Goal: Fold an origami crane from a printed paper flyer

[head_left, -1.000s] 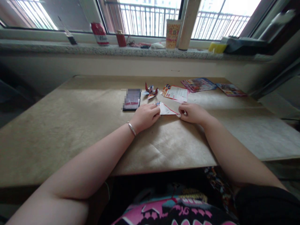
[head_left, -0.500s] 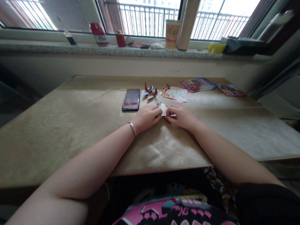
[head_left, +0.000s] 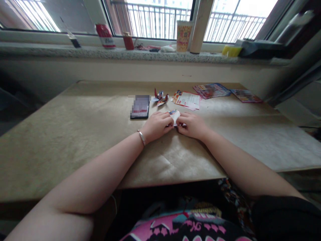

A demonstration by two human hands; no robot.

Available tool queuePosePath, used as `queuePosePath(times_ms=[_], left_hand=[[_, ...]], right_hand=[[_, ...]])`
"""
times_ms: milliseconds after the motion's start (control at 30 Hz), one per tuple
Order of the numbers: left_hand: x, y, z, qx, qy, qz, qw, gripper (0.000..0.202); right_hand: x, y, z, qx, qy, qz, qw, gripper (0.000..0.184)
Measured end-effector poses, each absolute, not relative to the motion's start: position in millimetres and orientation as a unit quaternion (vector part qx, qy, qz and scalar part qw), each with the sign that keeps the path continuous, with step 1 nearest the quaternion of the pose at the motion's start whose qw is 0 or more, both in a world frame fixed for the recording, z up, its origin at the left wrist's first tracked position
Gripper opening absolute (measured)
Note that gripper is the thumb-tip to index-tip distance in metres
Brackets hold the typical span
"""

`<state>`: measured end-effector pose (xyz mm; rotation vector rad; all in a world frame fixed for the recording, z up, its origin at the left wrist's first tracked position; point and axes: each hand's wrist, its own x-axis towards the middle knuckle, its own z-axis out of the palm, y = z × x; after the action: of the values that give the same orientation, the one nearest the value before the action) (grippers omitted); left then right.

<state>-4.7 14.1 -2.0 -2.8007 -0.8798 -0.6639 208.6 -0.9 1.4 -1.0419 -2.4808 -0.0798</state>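
Between my two hands is a small piece of printed paper (head_left: 175,115), white with a coloured patch at its far edge. My left hand (head_left: 158,125) pinches its left side, thumb and fingers closed on it. On the opposite side my right hand (head_left: 191,125) grips the paper with bent fingers, the thumb near the table. The fingers cover much of the paper, so its full shape is hidden. Just beyond the hands stands a folded paper figure (head_left: 161,98) with pointed red and blue parts. A phone (head_left: 140,107) lies to the left of my left hand.
Printed sheets (head_left: 187,99) lie beyond my right hand. Farther right are a stack of colourful cards (head_left: 212,90) and another printed stack (head_left: 246,95). On the windowsill (head_left: 150,57) stand a red can (head_left: 105,36), a red bottle (head_left: 128,42) and a patterned cup (head_left: 184,36).
My right hand has shifted slightly left, closer to my left hand. The paper between them shows a bit differently, its far edge raised a little. The other things stay put.
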Motion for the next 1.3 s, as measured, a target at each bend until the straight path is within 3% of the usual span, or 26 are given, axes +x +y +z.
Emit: queuePosePath(times_ms=[433, 1300], left_hand=[[-10, 17, -2, -0.928, -0.300, -0.212, 0.064, 0.029], [-13, 17, 1, -0.919, -0.333, -0.191, 0.089, 0.036]], right_hand=[[214, -2, 4, -0.372, -0.904, -0.011, 0.209, 0.008], [223, 0, 4, -0.387, -0.902, 0.008, 0.190, 0.005]])
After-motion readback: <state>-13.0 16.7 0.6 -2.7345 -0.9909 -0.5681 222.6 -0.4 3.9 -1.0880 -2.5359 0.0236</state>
